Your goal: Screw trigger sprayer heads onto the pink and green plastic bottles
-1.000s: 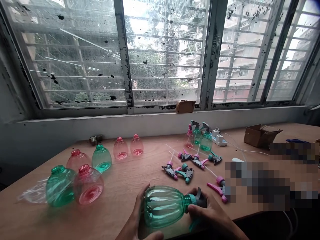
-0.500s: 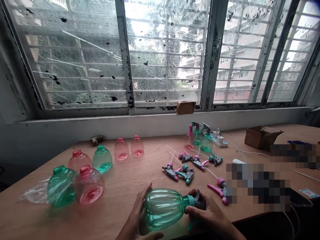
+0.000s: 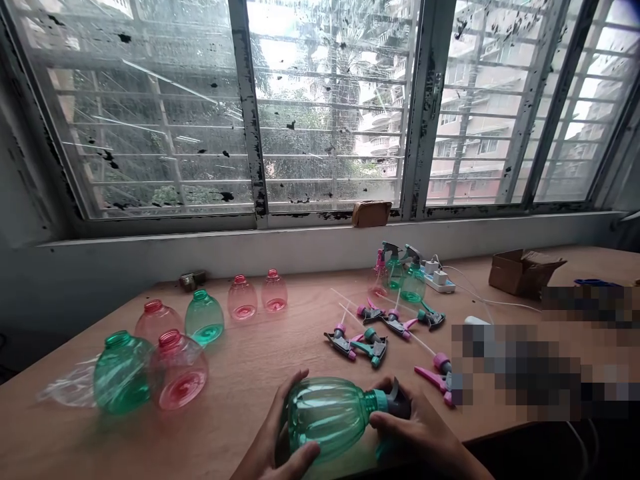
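A green see-through spray bottle (image 3: 327, 417) lies on its side at the near edge of the wooden table (image 3: 250, 373). My left hand (image 3: 277, 445) is wrapped round its round body, thumb over the front. My right hand (image 3: 417, 433) is closed on the grey and teal spray head (image 3: 395, 402) at the bottle's neck. Several loose spray heads (image 3: 367, 341) with pink or teal triggers and dip tubes lie just beyond. A pink one (image 3: 434, 377) lies to the right of my right hand.
Several capless pink and green bottles (image 3: 150, 370) stand at the left, two small pink ones (image 3: 257, 295) farther back. Assembled spray bottles (image 3: 403, 273) stand by a white power strip (image 3: 437, 278). A cardboard box (image 3: 523, 270) sits at the right. Windows run behind.
My left thumb has come up over the front of the bottle's body. The bottle has stayed in place, and my right hand has kept its hold on the spray head.
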Available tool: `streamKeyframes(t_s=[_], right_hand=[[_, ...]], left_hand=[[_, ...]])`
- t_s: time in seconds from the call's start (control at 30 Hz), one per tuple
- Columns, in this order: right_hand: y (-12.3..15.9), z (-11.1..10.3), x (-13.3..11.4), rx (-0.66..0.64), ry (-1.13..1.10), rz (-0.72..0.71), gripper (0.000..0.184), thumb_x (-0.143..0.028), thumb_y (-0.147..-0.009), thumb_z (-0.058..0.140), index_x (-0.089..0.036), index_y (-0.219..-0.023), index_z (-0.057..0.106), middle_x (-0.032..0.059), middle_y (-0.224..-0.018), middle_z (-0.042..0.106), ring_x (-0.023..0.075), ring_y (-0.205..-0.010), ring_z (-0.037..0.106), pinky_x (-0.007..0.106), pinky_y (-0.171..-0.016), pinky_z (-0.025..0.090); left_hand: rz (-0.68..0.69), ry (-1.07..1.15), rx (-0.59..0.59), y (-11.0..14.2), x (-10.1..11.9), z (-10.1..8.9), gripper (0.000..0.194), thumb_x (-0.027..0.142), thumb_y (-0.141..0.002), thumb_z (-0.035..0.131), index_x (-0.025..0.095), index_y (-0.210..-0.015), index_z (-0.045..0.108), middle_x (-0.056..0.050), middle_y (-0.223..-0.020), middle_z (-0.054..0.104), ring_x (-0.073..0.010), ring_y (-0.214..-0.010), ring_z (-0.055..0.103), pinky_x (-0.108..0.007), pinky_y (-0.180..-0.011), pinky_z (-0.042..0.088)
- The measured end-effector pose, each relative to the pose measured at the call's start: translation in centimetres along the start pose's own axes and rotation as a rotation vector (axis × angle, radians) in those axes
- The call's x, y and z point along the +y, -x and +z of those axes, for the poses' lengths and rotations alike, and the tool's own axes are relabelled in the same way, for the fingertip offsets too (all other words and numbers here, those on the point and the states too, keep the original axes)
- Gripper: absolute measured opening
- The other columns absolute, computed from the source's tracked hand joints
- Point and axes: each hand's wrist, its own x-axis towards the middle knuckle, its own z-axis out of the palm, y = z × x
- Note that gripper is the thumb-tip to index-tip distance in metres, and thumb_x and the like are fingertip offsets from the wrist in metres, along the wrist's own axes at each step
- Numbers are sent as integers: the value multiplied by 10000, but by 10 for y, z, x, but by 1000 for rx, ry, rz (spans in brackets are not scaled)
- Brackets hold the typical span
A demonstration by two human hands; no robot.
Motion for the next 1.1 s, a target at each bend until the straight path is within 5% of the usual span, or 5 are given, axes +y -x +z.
streamKeyframes(t_s=[0.2, 0.47, 0.67, 0.87, 1.1], right_hand=[[1, 0, -2, -19, 8, 22, 444, -471, -717, 874, -152, -909, 630, -3, -730, 678, 176, -657, 615, 250, -600, 460], [3, 1, -5, -7, -33, 70, 455, -446, -720, 876, -169, -919, 574, 7, -696, 739, 194, -639, 665, 260, -589, 493], [3, 2, -7, -10, -42, 64, 445, -443, -736, 868, -178, -918, 560, 15, -704, 759, 187, -639, 669, 255, -594, 507], [3, 2, -8, -22, -42, 61, 458, -446, -726, 873, -176, -928, 564, 19, -709, 760, 183, -635, 671, 250, -592, 501], [3, 2, -9, -43, -44, 74, 438, -437, -724, 872, -172, -926, 587, 22, -713, 760, 181, -637, 671, 247, -590, 496]], left_hand=[[245, -264, 79, 2, -2, 5, 740, 452, -837, 720, 369, -1489, 381, -24, -1670, 253, -339, -1552, 143, -492, -1263, 128], [-103, -57, 89, -4, -5, -4, 800, 724, -850, 549, 218, -1457, 429, -150, -1542, 493, -379, -1442, 397, -546, -1220, 232], [-38, -43, 44, -3, -2, -3, 713, 607, -854, 656, 301, -1453, 417, -91, -1556, 455, -359, -1434, 400, -501, -1205, 290], [157, -53, 62, 0, -19, 2, 1097, 594, -750, 783, 396, -1562, 72, -97, -1646, 257, -357, -1485, 300, -525, -1173, 342], [-45, -31, 58, -3, -13, -7, 909, 772, -787, 586, 272, -1502, 330, -146, -1581, 423, -377, -1445, 385, -536, -1200, 262]])
